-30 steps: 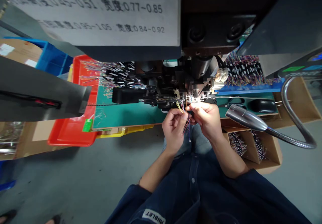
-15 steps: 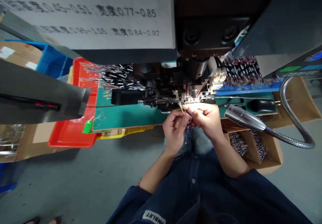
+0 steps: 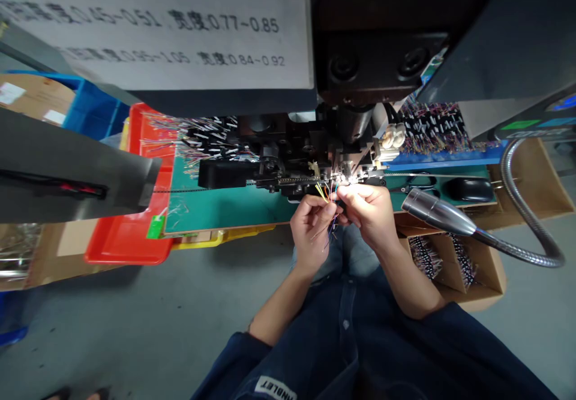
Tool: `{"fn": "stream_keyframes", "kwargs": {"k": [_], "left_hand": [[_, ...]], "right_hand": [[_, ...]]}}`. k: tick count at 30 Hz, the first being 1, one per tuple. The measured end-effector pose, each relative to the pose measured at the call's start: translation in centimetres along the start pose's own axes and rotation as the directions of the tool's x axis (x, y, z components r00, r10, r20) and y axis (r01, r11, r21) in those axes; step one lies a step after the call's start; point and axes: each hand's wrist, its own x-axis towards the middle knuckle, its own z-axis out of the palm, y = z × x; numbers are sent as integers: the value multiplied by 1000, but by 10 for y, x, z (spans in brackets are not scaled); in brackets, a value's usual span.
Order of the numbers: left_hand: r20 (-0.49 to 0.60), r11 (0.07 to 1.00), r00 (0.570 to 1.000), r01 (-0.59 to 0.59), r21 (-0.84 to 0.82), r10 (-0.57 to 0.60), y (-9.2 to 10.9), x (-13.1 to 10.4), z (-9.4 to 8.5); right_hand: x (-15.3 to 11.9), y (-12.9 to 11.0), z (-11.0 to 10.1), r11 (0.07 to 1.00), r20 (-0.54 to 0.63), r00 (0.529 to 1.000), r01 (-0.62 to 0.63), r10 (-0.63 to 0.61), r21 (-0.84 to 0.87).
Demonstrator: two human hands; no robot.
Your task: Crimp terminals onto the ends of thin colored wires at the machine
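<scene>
My left hand point(image 3: 312, 232) pinches a bundle of thin coloured wires point(image 3: 321, 192) between thumb and fingers; yellow ends stick up and other strands hang over the palm. Right beside it, my right hand point(image 3: 369, 209) has thumb and forefinger pressed together at the wires, close to the lit working point of the black machine point(image 3: 270, 160). A light-blue strand shows near those fingertips. Both hands are at the front edge of the green work surface point(image 3: 238, 208).
A red tray point(image 3: 121, 241) is at the left, with wire bundles point(image 3: 211, 136) behind. A flexible metal lamp point(image 3: 436, 209) reaches in from the right. Below it is a cardboard box point(image 3: 483, 277) holding wires. Scissors point(image 3: 420, 179) lie right of the machine.
The wires in my left hand have fanned out, with orange and blue strands now showing and loose ends lying over the palm. My right hand has shifted only slightly.
</scene>
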Motion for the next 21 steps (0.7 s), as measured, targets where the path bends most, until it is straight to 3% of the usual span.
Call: {"fn": "stream_keyframes", "kwargs": {"k": [12, 21], "left_hand": [[-38, 1000, 999, 1, 8, -1, -3, -2, 1], [40, 1000, 999, 17, 11, -18, -3, -2, 0]], "right_hand": [[-1, -1, 0, 1000, 1, 1000, 11, -11, -7], [-3, 0, -6, 990, 58, 996, 81, -74, -119]]}}
